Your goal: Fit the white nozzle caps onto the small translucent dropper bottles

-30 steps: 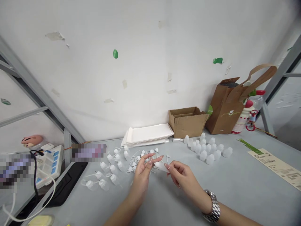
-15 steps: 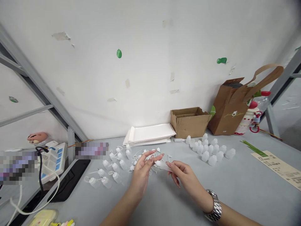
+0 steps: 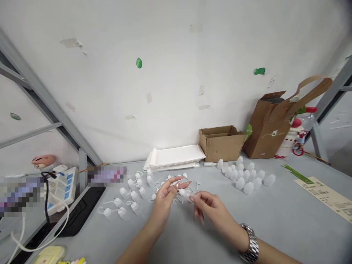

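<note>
Between both hands is a small translucent bottle (image 3: 187, 194). The fingers of my right hand (image 3: 207, 207) pinch its near right end. My left hand (image 3: 165, 196) has thumb and fingers closed at its upper left tip; what exactly they grip there is too small to tell. Behind the hands lies a pile of white caps with looped straps (image 3: 158, 189). Several bottles with caps and straps (image 3: 134, 195) stand to the left. On the right is a group of bottles (image 3: 248, 188) with no straps showing.
White padded envelopes (image 3: 176, 156) lie against the wall beside an open cardboard box (image 3: 224, 146). A brown paper bag (image 3: 268, 132) stands at the back right, near a printed card (image 3: 324, 194). At the left are a black phone-like slab (image 3: 81, 212) and a power strip (image 3: 62, 190).
My right hand has moved slightly left and down, and the bottle has shifted left with it, now tilted more steeply. My left hand is nearly where it was.
</note>
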The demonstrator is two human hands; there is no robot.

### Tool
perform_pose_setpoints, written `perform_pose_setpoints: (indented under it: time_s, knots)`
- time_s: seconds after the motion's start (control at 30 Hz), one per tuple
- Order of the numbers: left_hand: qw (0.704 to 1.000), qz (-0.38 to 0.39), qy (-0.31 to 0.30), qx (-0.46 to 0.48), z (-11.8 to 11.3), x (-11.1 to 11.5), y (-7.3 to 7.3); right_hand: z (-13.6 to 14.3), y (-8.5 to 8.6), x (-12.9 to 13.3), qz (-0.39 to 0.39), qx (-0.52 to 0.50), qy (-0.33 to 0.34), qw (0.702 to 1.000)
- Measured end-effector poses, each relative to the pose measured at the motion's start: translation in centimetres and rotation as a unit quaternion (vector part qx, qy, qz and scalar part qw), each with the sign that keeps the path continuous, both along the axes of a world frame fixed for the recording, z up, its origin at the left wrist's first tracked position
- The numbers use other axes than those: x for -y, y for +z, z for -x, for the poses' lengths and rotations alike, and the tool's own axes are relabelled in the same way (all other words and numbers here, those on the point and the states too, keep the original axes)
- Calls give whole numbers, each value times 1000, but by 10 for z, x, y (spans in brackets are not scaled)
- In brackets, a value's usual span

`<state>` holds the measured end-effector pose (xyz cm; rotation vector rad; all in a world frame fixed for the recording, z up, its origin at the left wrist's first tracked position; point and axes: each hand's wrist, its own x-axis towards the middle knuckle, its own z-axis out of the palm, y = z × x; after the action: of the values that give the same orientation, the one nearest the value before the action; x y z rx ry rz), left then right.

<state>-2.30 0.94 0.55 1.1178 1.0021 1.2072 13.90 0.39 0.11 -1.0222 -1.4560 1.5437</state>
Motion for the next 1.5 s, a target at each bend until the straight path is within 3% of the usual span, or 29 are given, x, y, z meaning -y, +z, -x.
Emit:
perform_pose_setpoints:
  time_s: [0.2, 0.3, 0.4, 0.47, 0.53, 0.67, 0.8, 0.87, 0.97, 1.1, 1.33, 1.5]
  knots:
    - [999, -25, -20, -10, -3, 0, 3, -3, 0, 5, -78, 81, 56, 992]
    - [996, -62, 47, -43, -6, -1, 2, -11, 0, -1, -156, 163, 14, 974]
    - [974, -124, 126, -140, -6, -1, 0, -23, -2, -13, -311, 220, -79, 921]
    - [938, -194, 154, -242, -5, 1, -3, -31, -2, -23, -387, 246, -170, 872]
    - [884, -292, 158, -329, -6, 5, -7, -35, 1, -32, -414, 267, -212, 844]
    - [778, -474, 100, -400, -11, 12, -14, -24, 14, -47, -388, 246, -188, 868]
    - [717, -560, 48, -411, -17, 16, -16, 14, 25, -65, -353, 243, -112, 896]
    - [705, -578, 52, -407, -18, 16, -16, 38, 25, -76, -354, 259, -86, 894]
    - [692, -588, 65, -414, -18, 14, -16, 72, 17, -91, -364, 336, -45, 868]
    - [663, -600, 61, -444, -19, 13, -18, 104, 3, -104, -373, 371, -32, 850]
    - [640, -624, 58, -444, -22, 17, -15, 123, -9, -110, -409, 430, -8, 805]
    - [661, -601, 63, -444, -21, 15, -16, 119, -5, -106, -437, 439, 0, 785]
